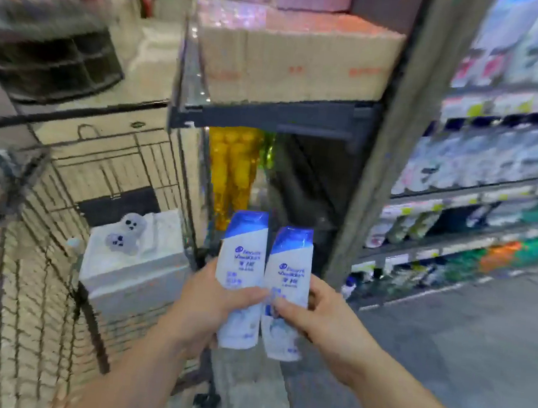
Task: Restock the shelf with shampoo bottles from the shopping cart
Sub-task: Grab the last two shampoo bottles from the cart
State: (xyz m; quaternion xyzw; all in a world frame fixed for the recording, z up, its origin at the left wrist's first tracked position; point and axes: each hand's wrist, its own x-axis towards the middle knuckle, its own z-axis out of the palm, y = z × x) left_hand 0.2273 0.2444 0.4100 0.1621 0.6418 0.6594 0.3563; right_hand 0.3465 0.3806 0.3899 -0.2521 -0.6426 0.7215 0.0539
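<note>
I hold two white shampoo bottles with blue caps, side by side and cap-up, in front of me. My left hand (210, 306) grips the left shampoo bottle (244, 260) around its lower half. My right hand (315, 320) grips the right shampoo bottle (289, 271) the same way. The two bottles touch along their sides. The wire shopping cart (64, 203) stands at my left, below and behind my left arm. The shelf (479, 191) with rows of bottles runs along the right side; it is blurred.
A white box (130, 266) with a grey print lies in the cart. An end rack (269, 118) straight ahead carries cardboard cartons (294, 61) above and yellow bottles (231, 167) below. A grey post (395, 143) separates it from the shelf. Grey floor (444, 352) extends at lower right.
</note>
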